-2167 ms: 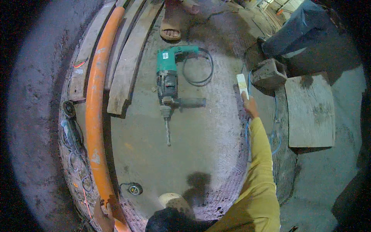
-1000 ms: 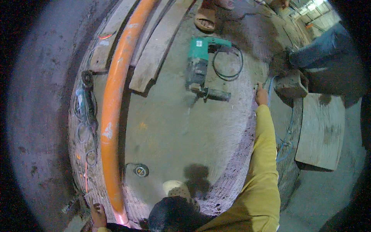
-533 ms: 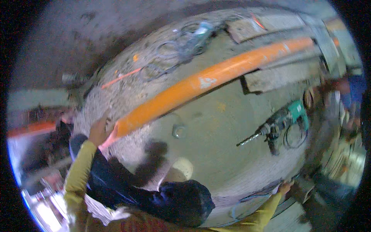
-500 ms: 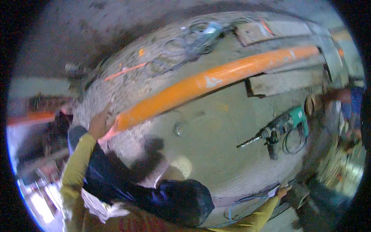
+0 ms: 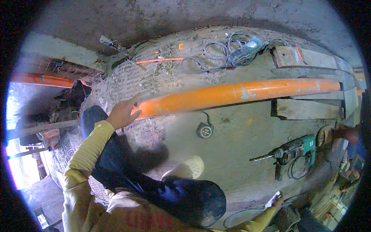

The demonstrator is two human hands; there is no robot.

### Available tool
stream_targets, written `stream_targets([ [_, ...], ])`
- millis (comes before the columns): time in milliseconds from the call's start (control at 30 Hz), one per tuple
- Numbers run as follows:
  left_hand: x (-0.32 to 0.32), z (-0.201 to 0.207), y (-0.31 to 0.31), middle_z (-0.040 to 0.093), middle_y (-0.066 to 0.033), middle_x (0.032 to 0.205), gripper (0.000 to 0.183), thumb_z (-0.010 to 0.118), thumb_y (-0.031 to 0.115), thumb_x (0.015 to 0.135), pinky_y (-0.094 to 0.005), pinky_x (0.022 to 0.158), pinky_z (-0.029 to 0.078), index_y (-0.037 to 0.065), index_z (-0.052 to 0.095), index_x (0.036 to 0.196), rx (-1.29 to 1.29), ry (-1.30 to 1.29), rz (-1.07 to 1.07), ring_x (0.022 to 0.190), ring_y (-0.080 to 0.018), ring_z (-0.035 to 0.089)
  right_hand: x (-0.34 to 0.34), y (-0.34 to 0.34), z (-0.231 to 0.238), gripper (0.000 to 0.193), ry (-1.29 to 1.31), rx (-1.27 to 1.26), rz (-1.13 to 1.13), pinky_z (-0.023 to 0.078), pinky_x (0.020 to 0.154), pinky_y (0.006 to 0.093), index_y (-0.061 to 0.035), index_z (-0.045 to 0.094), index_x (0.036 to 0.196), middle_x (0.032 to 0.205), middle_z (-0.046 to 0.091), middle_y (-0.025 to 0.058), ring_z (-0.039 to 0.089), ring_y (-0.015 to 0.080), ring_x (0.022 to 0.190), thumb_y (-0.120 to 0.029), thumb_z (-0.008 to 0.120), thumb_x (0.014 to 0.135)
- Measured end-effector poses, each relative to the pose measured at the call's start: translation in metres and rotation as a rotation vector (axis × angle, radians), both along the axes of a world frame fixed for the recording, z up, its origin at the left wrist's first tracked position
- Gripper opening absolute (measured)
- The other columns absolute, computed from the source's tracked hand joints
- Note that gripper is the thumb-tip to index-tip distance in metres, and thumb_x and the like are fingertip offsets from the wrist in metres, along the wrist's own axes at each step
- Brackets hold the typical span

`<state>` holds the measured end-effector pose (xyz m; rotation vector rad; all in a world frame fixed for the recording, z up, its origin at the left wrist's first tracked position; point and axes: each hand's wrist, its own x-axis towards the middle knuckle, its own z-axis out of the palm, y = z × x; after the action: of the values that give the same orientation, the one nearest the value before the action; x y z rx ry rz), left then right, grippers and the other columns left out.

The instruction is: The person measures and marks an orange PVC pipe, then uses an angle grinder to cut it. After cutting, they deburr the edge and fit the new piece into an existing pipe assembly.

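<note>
1. Orange pipe [image 5: 216, 94]: lying lengthwise on the concrete floor [image 5: 239, 137], near end at the person's left hand [image 5: 123, 112], far end beside wooden boards [image 5: 309, 109].
2. Left-hand fingers: spread wide, thumb parted from the others at the pipe's near end. From where I stand, I cannot tell how firmly they press.
3. Right hand [image 5: 277, 201]: stretched out well apart from the pipe, fingers closed on a white bar [image 5: 273, 199]; detail small.
4. Tape measure [image 5: 205, 130]: on the floor, just beside the pipe.
5. Green drill [image 5: 297, 150]: lying farther out, its bit [image 5: 261, 157] pointing roughly toward a cream shoe [image 5: 196, 167].
6. Corded power tool [image 5: 247, 51]: across the pipe, near the boards.
</note>
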<state>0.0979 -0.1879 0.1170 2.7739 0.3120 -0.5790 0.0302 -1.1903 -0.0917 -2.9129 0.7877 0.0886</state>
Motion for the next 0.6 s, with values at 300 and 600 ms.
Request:
stream_targets([
  [300, -0.062, 0.02, 0.058, 0.066, -0.0149, 0.119, 0.057, 0.072, 0.039, 0.092, -0.0474, 0.096, 0.05, 0.01, 0.055, 0.137, -0.151, -0.059, -0.167, 0.111, -0.0359, 0.063, -0.053, 0.451, 0.067, 0.049, 0.261, 0.766, 0.389, 0.052, 0.094, 0.0464, -0.003, 0.058, 0.138, 0.123, 0.067, 0.0212, 0.064, 0.0384, 0.112, -0.031, 0.064, 0.098],
  [600, -0.088, 0.104, 0.093, 0.068, -0.0209, 0.12, 0.064, 0.083, 0.023, 0.075, -0.0481, 0.099, 0.049, 0.004, 0.062, 0.133, -0.151, -0.193, -0.109, 0.11, -0.0412, 0.063, -0.008, 0.658, 0.089, 0.044, 0.238, 0.869, 0.359, 0.045, 0.106, 0.0439, -0.0018, 0.053, 0.137, 0.136, 0.06, 0.0215, 0.059, 0.035, 0.124, -0.027, 0.059, 0.101],
])
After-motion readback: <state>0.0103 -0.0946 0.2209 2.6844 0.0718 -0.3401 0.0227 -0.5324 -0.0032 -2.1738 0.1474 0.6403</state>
